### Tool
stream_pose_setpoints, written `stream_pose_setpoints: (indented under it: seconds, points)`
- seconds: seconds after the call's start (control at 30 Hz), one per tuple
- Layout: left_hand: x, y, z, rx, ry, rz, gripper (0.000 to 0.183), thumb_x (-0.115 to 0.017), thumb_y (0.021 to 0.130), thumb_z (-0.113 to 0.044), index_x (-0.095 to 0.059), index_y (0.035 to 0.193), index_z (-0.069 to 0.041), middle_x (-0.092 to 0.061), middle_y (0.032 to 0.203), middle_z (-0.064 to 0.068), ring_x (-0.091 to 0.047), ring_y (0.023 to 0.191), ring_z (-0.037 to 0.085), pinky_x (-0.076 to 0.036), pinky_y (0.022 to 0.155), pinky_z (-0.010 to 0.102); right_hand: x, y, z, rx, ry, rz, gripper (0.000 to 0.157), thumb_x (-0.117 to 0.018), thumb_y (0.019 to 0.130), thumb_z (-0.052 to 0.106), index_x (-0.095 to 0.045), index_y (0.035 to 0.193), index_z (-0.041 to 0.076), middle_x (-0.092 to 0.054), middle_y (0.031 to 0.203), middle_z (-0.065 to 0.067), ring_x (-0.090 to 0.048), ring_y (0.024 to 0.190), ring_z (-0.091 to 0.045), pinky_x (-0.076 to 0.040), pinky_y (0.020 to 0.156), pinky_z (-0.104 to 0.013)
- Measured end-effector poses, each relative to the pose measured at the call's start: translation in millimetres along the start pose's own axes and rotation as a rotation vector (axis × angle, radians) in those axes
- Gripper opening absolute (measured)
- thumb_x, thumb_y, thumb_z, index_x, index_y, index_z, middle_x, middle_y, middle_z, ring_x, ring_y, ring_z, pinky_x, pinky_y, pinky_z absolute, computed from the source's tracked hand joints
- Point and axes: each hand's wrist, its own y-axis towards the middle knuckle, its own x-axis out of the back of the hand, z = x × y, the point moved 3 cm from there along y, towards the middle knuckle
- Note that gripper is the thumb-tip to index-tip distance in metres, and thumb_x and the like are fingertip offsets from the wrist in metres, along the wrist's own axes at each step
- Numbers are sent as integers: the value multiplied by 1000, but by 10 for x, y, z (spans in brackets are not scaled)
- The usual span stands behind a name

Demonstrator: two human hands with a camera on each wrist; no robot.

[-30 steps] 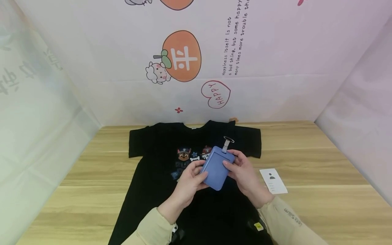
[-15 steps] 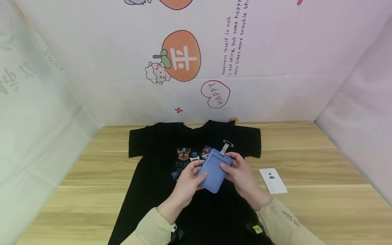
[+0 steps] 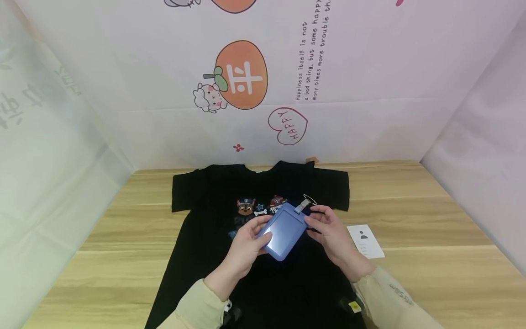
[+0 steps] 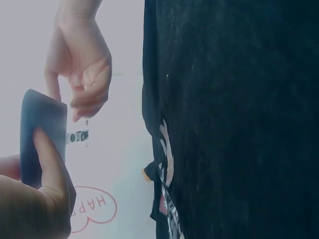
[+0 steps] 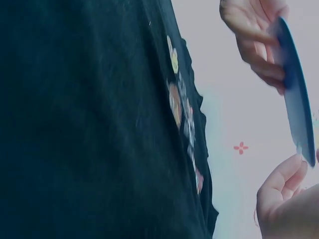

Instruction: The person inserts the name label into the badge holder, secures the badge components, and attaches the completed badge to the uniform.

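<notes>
Above the black shirt [image 3: 218, 246], the blue badge holder [image 3: 284, 230] was clamped at its left edge between thumb and fingers of the left hand [image 3: 244, 244], presumably for steadiness; its far right corner was pinched by the right hand [image 3: 332, 233], apparently leaving the clip [image 3: 302, 205] free.

Relative to the earlier views, the blue badge holder [image 3: 288, 225] leans farther rightward at its clip [image 3: 303, 205] end and bears bright glare; the right hand [image 3: 334, 237] has withdrawn its thumb from the face to the edge.
</notes>
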Motion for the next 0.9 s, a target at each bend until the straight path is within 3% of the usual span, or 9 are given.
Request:
stream_pose_setpoints:
  seconds: [0.2, 0.53, 0.63, 0.77, 0.9]
  points:
    - [71, -36, -23, 4, 30, -22, 39, -48, 97, -3, -45, 135, 0, -53, 132, 23, -63, 98, 21, -56, 82, 41, 185, 7, 21, 4, -39, -20, 25, -50, 97, 13, -39, 119, 10, -54, 90, 12, -53, 83, -6, -51, 79, -19]
    - [203, -87, -97, 19, 95, -7, 39, -51, 97, -7, -46, 135, -1, -55, 129, 23, -64, 95, 21, -56, 82, 41, 355, 21, 130, 110, -137, -3, 25, -52, 96, 10, -38, 118, 9, -49, 94, 8, -52, 82, -4, -49, 79, -19]
    - [224, -116, -123, 21, 111, -3, 38, -51, 97, -7, -46, 134, -1, -56, 128, 22, -63, 96, 21, -56, 82, 41, 366, 18, 165, 152, -237, -9, 29, -54, 96, 12, -38, 120, 8, -47, 100, 4, -52, 85, -5, -49, 80, -18]
    - [258, -153, -142, 22, 124, -7, 38, -51, 96, -5, -47, 134, -1, -56, 126, 22, -63, 95, 21, -57, 81, 40, 366, 20, 194, 256, -453, -17, 38, -59, 94, 15, -41, 125, 3, -49, 108, -5, -50, 96, -11, -47, 83, -17]
    - [299, -175, -140, 25, 137, -13, 37, -52, 96, -6, -48, 133, -1, -58, 124, 22, -64, 95, 21, -57, 81, 40, 349, 27, 194, 397, -649, -10, 41, -64, 90, 13, -45, 124, 1, -52, 117, -12, -51, 103, -23, -47, 92, -34]
